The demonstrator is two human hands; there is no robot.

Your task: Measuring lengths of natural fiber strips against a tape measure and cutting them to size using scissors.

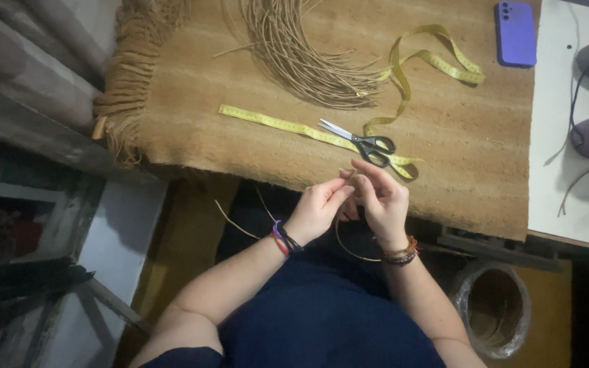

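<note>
My left hand (318, 208) and my right hand (382, 197) meet at the near edge of the table, fingers pinched together on a thin tan cord (346, 247). The cord loops down below my hands and its loose ends trail off to the left. Black-handled scissors (363, 142) lie just beyond my fingertips on a yellow measuring tape (277, 123). A bundle of the same tan cords (301, 58) fans out farther back on the brown fringed mat (192, 88).
A purple phone (515, 33) lies at the mat's far right corner. White tabletop (560, 136) with grey shapes and loose cords sits to the right. A bin lined with plastic (493, 310) stands on the floor at lower right. Dark shelving (22, 238) fills the left.
</note>
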